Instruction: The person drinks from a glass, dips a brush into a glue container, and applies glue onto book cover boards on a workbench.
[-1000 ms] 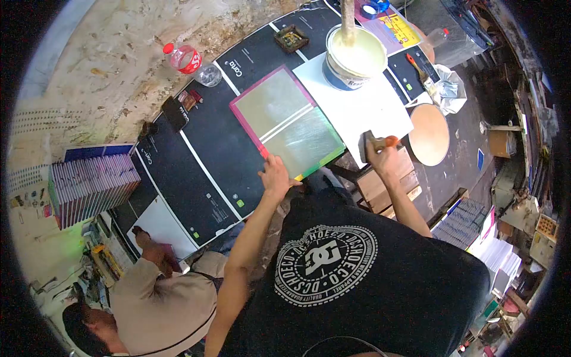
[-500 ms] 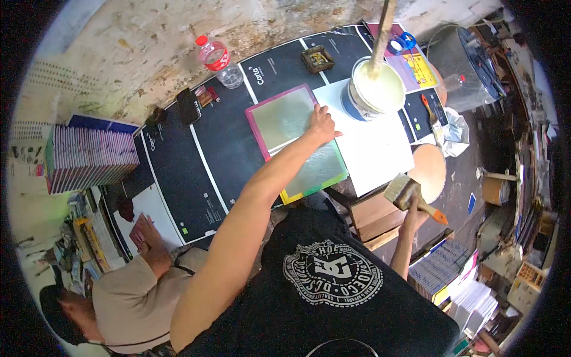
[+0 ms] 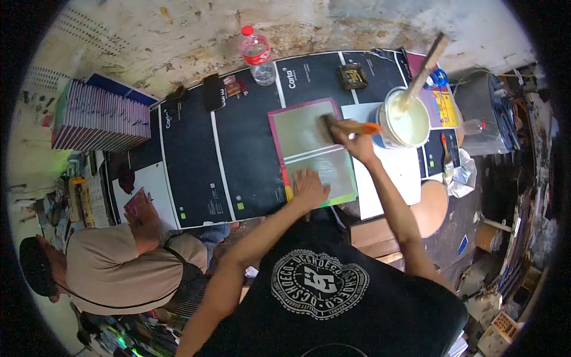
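Note:
A book cover (image 3: 300,134) with greyish boards and a pink, green and yellow border lies on the dark table sheet. My left hand (image 3: 310,188) rests flat on its lower board, fingers stretched out. In my right hand (image 3: 358,147) is a wide paintbrush (image 3: 355,127) with an orange-tipped handle. Its bristles are over the upper board near the right edge, seemingly on the surface. Beside that hand stands a bucket (image 3: 410,122) of pale, creamy liquid, a wooden stick leaning in it. White paper (image 3: 389,178) lies under the bucket and right forearm.
A co-worker's hand (image 3: 141,213) rests on a reddish booklet at the left. Stacked books (image 3: 107,119) stand at the far left. Along the back are a plastic bottle (image 3: 259,56), a dark phone (image 3: 214,92) and a square tray (image 3: 353,77). Another brush (image 3: 446,154) lies at the right.
My right hand has brought the brush from the right side onto the cover. My left hand has moved from the cover's right edge to its lower part. The view has shifted.

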The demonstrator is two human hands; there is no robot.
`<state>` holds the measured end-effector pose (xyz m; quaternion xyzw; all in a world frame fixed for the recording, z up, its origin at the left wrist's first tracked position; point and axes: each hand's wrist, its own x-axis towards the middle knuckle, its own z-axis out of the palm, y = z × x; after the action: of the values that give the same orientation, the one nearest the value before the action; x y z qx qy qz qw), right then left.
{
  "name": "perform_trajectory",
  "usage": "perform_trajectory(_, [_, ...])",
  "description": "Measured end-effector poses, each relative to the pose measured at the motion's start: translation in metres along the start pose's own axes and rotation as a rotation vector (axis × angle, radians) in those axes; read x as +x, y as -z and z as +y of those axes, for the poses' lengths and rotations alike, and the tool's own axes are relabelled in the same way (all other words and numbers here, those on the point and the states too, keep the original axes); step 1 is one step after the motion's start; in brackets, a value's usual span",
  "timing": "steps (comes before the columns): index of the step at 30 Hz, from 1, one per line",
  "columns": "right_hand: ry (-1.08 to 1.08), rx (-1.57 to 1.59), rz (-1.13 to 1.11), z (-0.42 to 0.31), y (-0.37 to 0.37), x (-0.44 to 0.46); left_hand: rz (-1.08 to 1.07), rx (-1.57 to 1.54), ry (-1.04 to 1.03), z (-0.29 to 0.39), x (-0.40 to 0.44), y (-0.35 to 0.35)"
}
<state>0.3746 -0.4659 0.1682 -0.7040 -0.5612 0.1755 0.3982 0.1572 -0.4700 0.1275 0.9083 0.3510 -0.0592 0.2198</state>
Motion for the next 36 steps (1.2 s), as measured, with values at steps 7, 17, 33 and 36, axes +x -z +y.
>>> perform_trajectory(7, [0.190,-0.595,0.007,0.071,-0.019,0.137,0.102,-0.015,0.077,-0.001,-0.018,-0.012])
perform_trajectory(17, [0.592,-0.568,-0.721,0.032,-0.103,0.223,-0.019,-0.071,0.113,-0.003,-0.015,-0.006])
perform_trajectory(33, [0.581,-0.579,-0.963,-0.003,-0.125,0.227,-0.060,-0.114,0.138,-0.002,-0.014,-0.005])
perform_trajectory(36, [0.601,-0.669,-0.708,-0.017,-0.141,0.217,-0.090,-0.088,0.147,0.002,-0.012,-0.004])
